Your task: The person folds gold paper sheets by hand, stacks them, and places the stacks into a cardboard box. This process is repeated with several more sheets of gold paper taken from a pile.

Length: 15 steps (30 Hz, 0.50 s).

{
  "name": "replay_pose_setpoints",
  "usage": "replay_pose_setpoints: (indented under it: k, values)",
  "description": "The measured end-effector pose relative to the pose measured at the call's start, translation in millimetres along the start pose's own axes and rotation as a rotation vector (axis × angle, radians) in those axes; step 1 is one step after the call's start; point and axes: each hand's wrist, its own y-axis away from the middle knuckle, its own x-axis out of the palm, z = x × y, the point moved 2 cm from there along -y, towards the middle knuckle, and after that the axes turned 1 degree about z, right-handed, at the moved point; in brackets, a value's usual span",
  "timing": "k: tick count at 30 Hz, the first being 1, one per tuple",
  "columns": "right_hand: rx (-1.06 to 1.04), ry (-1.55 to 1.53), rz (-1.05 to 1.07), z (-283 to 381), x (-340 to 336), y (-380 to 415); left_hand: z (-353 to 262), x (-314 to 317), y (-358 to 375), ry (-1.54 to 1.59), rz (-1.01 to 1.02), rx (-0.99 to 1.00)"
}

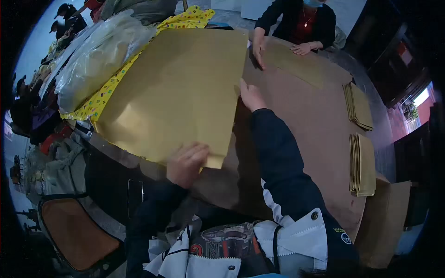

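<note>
Presently, my two hands were apart from each other, both at the edges of one big brown paper sheet (171, 92). My left hand (187, 163), a little blurred, lay with its fingers upon the near edge, close to the near right corner; whether it pinched the paper, I could not tell. My right hand (252, 96) was at the right edge, thumb pointing up along it, and how firmly it held was also not clear. The sheet lay over the left part of the brown table (306, 139), with a yellow patterned wrapping (99, 104) showing along its left side. Across from me, a person's hands (303, 48) were at the table, near a smaller brown sheet (296, 65). On my right there were two brown paper stacks (364, 164), one farther than the other, near a cardboard box (389, 217).
</note>
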Motion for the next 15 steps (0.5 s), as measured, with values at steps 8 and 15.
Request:
replay_pose_setpoints:
  k: [8, 15]
  values:
    - [0.151, -0.170, -0.065, -50, -2, 16, -82, -12, 54, 0.179, 0.491, -0.024]
    - [0.191, -0.287, -0.005, -99, -4, 12, 88, -83, -5, 0.288, 0.314, -0.350]
